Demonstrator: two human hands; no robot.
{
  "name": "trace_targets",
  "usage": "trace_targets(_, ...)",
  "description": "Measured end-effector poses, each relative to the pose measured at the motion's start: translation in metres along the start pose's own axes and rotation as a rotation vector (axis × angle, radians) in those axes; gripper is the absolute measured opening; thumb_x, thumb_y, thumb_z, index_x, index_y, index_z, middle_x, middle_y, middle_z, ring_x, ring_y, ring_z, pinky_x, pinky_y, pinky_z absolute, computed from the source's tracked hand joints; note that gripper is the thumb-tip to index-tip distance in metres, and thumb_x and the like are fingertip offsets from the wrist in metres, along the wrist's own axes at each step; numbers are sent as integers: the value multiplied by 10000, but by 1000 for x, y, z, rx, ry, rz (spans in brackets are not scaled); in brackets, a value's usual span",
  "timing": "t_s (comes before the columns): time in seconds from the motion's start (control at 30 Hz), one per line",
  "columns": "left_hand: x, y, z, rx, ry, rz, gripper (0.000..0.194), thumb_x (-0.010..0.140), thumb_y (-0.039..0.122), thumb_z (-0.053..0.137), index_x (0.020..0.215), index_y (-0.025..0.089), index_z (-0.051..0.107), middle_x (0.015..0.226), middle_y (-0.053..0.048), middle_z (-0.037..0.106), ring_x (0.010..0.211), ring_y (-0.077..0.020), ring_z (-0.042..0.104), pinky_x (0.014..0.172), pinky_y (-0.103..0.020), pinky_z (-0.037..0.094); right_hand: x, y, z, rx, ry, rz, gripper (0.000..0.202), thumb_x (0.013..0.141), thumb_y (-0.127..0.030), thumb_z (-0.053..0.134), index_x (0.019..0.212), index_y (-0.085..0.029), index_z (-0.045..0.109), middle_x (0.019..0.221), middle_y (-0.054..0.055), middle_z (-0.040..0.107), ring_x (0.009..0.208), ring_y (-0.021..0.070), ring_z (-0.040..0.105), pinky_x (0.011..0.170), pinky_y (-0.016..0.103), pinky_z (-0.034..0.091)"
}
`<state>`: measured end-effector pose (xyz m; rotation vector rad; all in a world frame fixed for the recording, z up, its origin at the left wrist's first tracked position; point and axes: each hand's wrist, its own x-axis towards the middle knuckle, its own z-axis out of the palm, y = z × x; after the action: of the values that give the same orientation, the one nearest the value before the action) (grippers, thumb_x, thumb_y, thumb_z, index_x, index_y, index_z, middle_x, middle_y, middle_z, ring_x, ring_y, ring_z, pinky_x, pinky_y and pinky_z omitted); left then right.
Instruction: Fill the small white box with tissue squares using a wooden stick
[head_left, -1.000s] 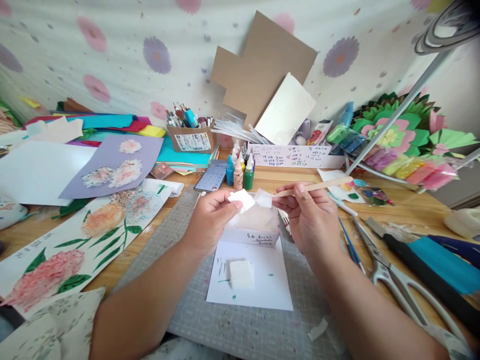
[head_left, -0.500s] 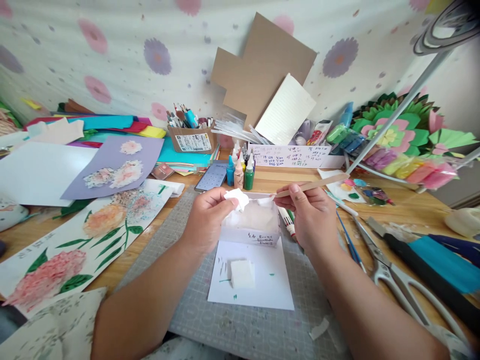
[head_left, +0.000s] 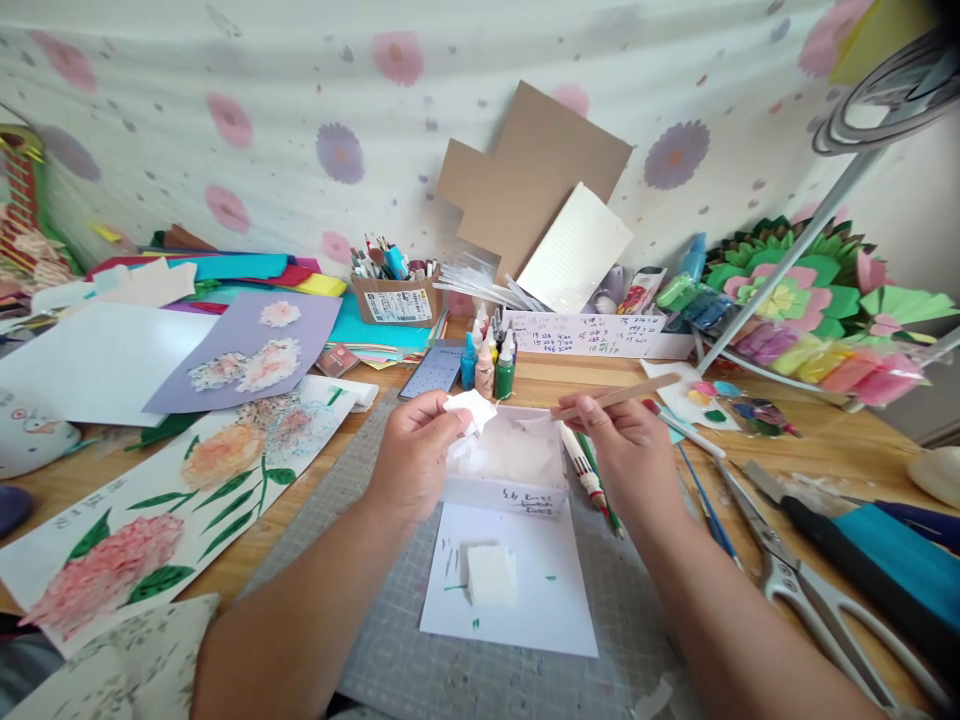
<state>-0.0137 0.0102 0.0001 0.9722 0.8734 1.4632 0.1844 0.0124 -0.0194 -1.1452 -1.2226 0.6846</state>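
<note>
My left hand (head_left: pixel 416 455) pinches a small folded piece of white paper (head_left: pixel 474 408) above the left side of an open white box (head_left: pixel 540 495). Pale, translucent material shows inside the box, and handwriting marks its front. My right hand (head_left: pixel 626 440) holds a flat wooden stick (head_left: pixel 637 393) between thumb and fingers, just right of the box, with the stick slanting up to the right. In front of the box a white sheet (head_left: pixel 540 610) with green marks lies on the grey cutting mat (head_left: pixel 390 590). A stack of small white squares (head_left: pixel 491 575) rests on the sheet.
Paint bottles (head_left: pixel 505 365) and a phone (head_left: pixel 431 371) stand or lie behind the box. Flower artwork (head_left: pixel 232 480) spreads at left. At right are a multicolour pen (head_left: pixel 583 468), scissors (head_left: pixel 784 565) and a black-handled tool (head_left: pixel 847 550). A pencil box (head_left: pixel 397 303) is at the back.
The camera view has tilted up, so the scene sits lower. White material has left the stick's left end, and a white piece now shows in the box's left part.
</note>
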Motion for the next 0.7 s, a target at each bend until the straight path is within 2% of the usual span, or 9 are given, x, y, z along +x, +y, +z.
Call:
trace_targets(0.07, -1, 0, 1, -3, -13, -2, 157, 681, 168, 696, 557, 163, 600, 577, 29, 527, 616, -108, 513, 600, -250, 422, -1, -2, -1, -86, -157, -92, 227, 855, -410, 646, 766, -212, 713, 1050, 99, 744, 1020, 272, 677, 921, 483, 507)
trace_targets(0.13, -2, 0, 2, 11, -29, -11, 133, 678, 173, 691, 572, 161, 612, 593, 23, 551, 626, -114, 520, 611, -257, 416, -4, -6, -2, -64, -239, -173, 182, 870, -352, 644, 755, -232, 717, 1139, 81, 719, 1128, 272, 631, 980, 479, 469)
trace_targets(0.2, -3, 0, 3, 39, -58, -20, 137, 673, 181, 688, 569, 161, 601, 596, 20, 556, 626, -119, 518, 605, -261, 398, -8, -10, -2, 103, -286, -189, 134, 890, -313, 630, 819, -259, 730, 1169, 56, 702, 1141, 252, 630, 990, 465, 476)
trace_targets(0.3, -6, -2, 3, 80, -157, -27, 175, 677, 205, 698, 561, 162, 573, 595, 26, 536, 598, -110, 475, 576, -258, 354, -13, -13, -2, 409, -447, -154, 138, 914, -270, 605, 895, -294, 740, 1239, 27, 678, 1170, 241, 630, 984, 457, 510)
trace_targets(0.37, -7, -3, 2, 103, -227, -16, 165, 689, 218, 703, 583, 162, 589, 602, 30, 532, 591, -103, 446, 572, -257, 334, -16, -12, -1, 484, -517, -170, 167, 918, -230, 601, 904, -311, 746, 1135, 17, 728, 1186, 239, 624, 980, 457, 519)
trace_targets(0.47, -7, -5, 1, 132, -247, 8, 162, 695, 221, 699, 581, 161, 599, 586, 34, 509, 596, -105, 429, 583, -264, 325, -18, -12, 2, 466, -494, -205, 193, 914, -194, 605, 904, -315, 755, 930, 16, 772, 1115, 222, 657, 962, 434, 526)
trace_targets(0.57, -6, -4, 2, 114, -221, -7, 179, 677, 220, 701, 555, 164, 583, 590, 30, 503, 610, -117, 445, 597, -276, 340, -18, -15, 4, 474, -463, -137, 169, 910, -204, 616, 904, -287, 763, 938, 20, 771, 982, 190, 706, 919, 378, 543)
trace_targets(0.7, -7, 1, 6, 67, -196, -29, 107, 660, 202, 689, 579, 162, 632, 628, 6, 567, 646, -143, 510, 649, -300, 396, -17, -24, 1, 582, -491, -39, 116, 887, -254, 652, 887, -267, 767, 935, 3, 754, 750, 147, 735, 775, 321, 583)
